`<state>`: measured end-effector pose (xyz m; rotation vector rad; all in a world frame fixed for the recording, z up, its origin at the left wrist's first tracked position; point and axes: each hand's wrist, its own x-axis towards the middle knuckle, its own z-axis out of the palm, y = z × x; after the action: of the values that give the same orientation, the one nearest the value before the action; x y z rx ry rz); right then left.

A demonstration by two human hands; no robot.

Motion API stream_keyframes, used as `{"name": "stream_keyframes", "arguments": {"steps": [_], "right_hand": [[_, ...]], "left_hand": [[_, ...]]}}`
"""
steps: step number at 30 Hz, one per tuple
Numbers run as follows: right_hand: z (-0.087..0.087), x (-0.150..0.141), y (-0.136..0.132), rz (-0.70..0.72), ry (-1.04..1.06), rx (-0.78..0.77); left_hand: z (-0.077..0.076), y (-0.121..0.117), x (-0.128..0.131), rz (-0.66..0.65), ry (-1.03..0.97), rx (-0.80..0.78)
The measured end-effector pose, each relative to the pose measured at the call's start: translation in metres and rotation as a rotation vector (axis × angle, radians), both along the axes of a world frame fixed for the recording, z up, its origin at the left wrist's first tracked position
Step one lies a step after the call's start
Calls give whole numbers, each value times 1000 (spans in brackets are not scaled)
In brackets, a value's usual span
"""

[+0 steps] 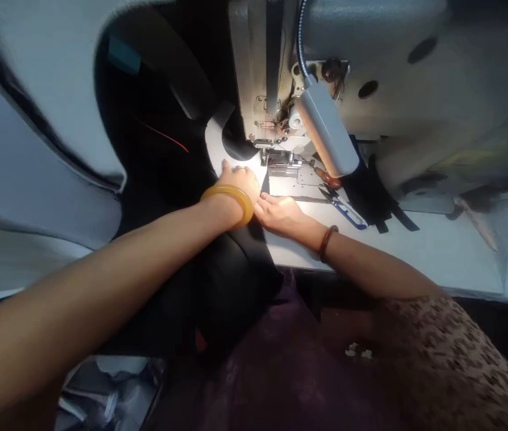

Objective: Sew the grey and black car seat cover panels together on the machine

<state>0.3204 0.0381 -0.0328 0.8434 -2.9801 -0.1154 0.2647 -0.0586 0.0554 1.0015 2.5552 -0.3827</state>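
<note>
My left hand (239,178) lies flat, fingers stretched, on dark fabric (231,263) just left of the presser foot (266,157) of a sewing machine (371,72). It wears a yellow bangle. My right hand (278,212) rests palm down on the fabric's edge close behind it, fingers extended toward the needle, with a brown bangle on the wrist. A white fabric piece (218,140) curves under the machine head beside the left fingertips. Neither hand grips anything.
A lamp (328,129) on a flexible neck hangs over the needle area. Blue-handled snips (346,211) and dark strips (377,197) lie on the white table (416,251) to the right. Large pale fabric (33,149) is piled at left.
</note>
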Motion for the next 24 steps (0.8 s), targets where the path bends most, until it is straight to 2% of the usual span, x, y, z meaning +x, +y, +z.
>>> {"name": "stream_keyframes", "arguments": {"steps": [4, 6, 11, 15, 18, 24], "right_hand": [[0, 0, 0, -4, -8, -28], [-1, 0, 0, -8, -9, -49], [-6, -1, 2, -9, 38, -102], [-7, -3, 3, 2, 108, -142], [-7, -5, 2, -5, 147, -160], [-8, -8, 1, -11, 207, -183]], "left_hand": [[-21, -26, -20, -56, -32, -59], [-28, -34, -23, -76, 17, -52], [-47, -37, -19, -105, 212, 118], [-61, -41, -28, -229, 203, 305], [-67, -43, -42, -330, 110, 419], [-68, -43, -59, -430, -4, 510]]}}
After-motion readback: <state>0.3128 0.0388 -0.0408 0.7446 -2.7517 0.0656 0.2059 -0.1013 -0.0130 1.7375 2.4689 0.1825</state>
